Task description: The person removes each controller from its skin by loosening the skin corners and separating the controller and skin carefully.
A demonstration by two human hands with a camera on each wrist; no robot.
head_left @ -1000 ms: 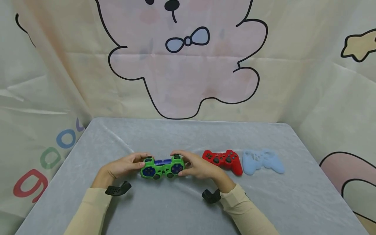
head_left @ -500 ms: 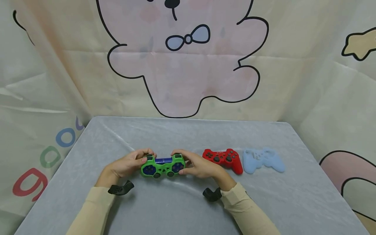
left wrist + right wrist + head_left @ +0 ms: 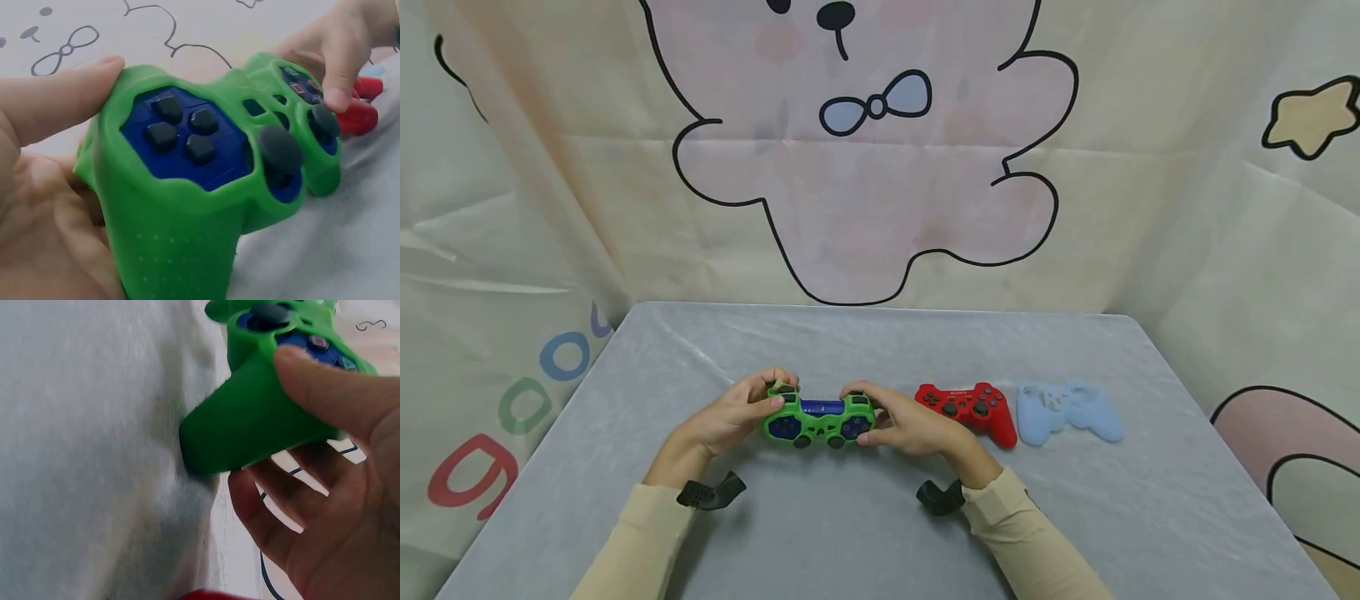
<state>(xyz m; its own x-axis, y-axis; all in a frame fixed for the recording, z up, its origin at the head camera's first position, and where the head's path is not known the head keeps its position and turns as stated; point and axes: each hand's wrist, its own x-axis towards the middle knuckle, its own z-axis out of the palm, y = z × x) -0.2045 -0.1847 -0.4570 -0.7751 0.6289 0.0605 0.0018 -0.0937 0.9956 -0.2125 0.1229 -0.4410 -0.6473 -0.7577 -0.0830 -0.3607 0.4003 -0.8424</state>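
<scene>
I see the left hand (image 3: 737, 414) pinching one end of the green-covered controller (image 3: 820, 428) over the tabletop (image 3: 835, 525); the right hand (image 3: 906, 421) grips the other. Only the right wrist view shows its bent fingers (image 3: 249, 503) behind; only the left, dots on the cover. To the right lie the red controller (image 3: 967, 411) and, in my head view alone, a pale-blue cover (image 3: 1075, 408).

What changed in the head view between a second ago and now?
The left hand has shifted slightly right and farther forward at the upper left corner of the green controller, where a green edge now sticks up. That end of the controller has risen slightly in the picture. The right hand keeps its grip; the red controller and light blue controller-shaped piece lie as before.
</scene>
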